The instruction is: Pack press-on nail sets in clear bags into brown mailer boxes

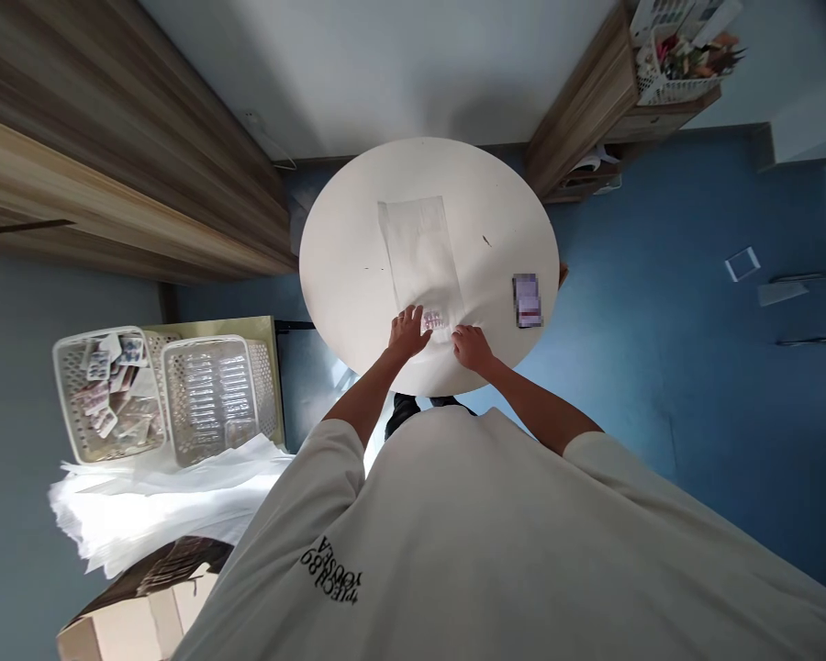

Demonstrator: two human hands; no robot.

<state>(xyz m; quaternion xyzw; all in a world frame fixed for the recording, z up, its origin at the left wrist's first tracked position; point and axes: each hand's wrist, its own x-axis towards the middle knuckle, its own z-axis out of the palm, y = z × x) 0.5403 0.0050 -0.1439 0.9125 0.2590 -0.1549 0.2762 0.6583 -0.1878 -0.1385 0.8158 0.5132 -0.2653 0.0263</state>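
Observation:
On the round white table [344, 248], a long translucent wrapping sheet [418, 243] lies stretched away from me. A small clear pack with rows of pink pieces [434, 319] is at the sheet's near end; the exact kind of the pieces is too small to tell. My left hand [408, 332] rests on the sheet's left edge, fingers stretched out beside the pack. At the near right corner, my right hand [472, 347] has its fingers curled in on the sheet's edge.
A phone [527, 300] lies at the table's right. Left of me stand a basket of mixed small packs [114, 395] and a basket of clear cases [210, 399], with white sheets [172, 500] and a cardboard box [138, 624] nearer. Wooden cabinets [144, 138] flank the table.

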